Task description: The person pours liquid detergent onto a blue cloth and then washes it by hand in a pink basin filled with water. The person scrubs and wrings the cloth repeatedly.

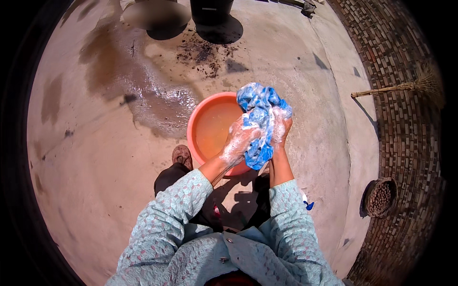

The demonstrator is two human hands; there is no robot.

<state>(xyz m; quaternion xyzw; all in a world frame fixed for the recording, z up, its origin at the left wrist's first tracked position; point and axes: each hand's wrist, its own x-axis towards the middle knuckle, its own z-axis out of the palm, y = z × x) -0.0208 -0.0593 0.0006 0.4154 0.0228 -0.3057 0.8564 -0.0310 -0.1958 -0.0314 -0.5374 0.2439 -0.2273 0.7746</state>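
Note:
A soapy blue and white cloth (260, 150), bunched up and streaked with suds, is held above the right side of an orange plastic basin (192, 136). My left hand (240, 138) grips it from the left, fingers closed, with foam over its back. On the other side my right hand (280, 126) is closed round the same cloth, also foamy. One end of the cloth sticks up beyond my hands and another hangs down between my wrists. Cloudy water (212, 128) lies in the basin. What kind of cloth it is cannot be made out.
Wet concrete (162, 102) spreads left of the basin. Dark debris (205, 55) lies near a black bucket (211, 12) at the far side. On the right, a straw broom (400, 88) and a round basket (380, 198) stand by the brick paving (405, 143). My shoe (182, 156) is beside the basin.

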